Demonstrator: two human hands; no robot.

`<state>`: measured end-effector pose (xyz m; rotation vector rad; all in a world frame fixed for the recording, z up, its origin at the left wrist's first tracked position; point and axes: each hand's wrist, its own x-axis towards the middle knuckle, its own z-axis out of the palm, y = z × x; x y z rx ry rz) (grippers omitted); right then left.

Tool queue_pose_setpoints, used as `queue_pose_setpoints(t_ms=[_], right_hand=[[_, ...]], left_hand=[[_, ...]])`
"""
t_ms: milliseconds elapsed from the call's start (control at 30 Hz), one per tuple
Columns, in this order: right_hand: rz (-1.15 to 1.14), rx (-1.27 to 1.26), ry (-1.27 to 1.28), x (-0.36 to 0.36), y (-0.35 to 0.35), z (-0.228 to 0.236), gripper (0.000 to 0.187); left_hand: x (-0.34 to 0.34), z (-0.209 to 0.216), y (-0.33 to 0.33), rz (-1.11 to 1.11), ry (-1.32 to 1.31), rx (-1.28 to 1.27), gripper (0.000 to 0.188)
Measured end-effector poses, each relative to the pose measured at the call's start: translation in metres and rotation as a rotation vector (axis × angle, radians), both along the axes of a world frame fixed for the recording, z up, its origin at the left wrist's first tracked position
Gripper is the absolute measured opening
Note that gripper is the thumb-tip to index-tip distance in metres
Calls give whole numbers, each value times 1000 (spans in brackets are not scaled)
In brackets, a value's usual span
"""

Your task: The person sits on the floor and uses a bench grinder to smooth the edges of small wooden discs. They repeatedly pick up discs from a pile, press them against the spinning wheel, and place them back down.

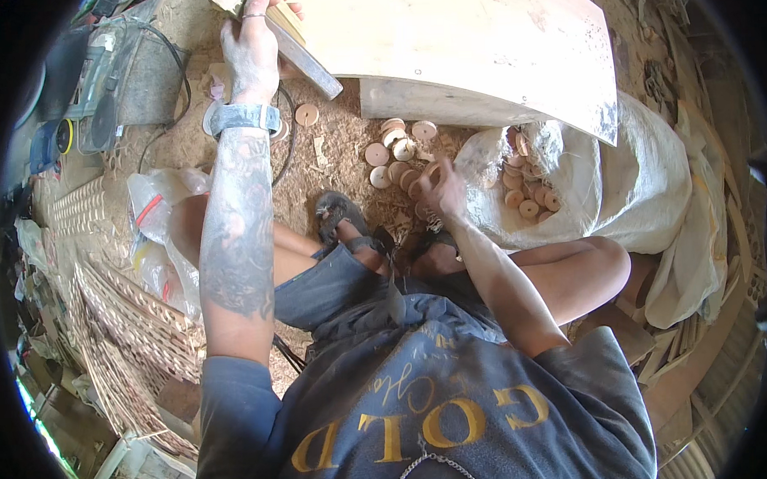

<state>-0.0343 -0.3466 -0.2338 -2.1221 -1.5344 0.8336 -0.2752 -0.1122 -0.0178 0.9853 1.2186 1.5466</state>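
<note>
My left hand (252,58), dusty and wearing a watch (242,119), reaches up to the top edge of the view. Its fingers are curled beside a grey straight bar (308,66) and a strip of yellowish wood (286,20); the picture edge cuts off part of what it grips. Low by the ground, my right hand (443,193) has its fingers closed at a round wooden disc (432,168). Next to it lies a loose heap of similar discs with small centre holes (393,138). One separate disc (306,115) rests nearer the left hand.
A pale wooden board (478,42) spans the top. On the right, a white woven sack (643,180) lies with more discs (528,207) at its mouth. Shavings cover the ground. Plastic bags (167,196), woven slats (125,333) and a dark cable (184,86) are at left.
</note>
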Motion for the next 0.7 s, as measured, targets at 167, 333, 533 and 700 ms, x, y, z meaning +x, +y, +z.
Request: queue_pose_setpoints(t_ms=[167, 333, 533, 700], right_hand=[[-322, 173, 24, -19, 60, -20, 64], [-587, 5, 60, -44, 97, -30, 70], [-391, 296, 169, -39, 65, 8, 42], [257, 42, 201, -90, 52, 22, 29]], left_hand=[[2, 4, -6, 22, 83, -27, 42], [2, 5, -4, 48, 136, 43, 45], [-4, 4, -3, -79, 30, -53, 40], [-5, 0, 1, -129, -64, -7, 37]])
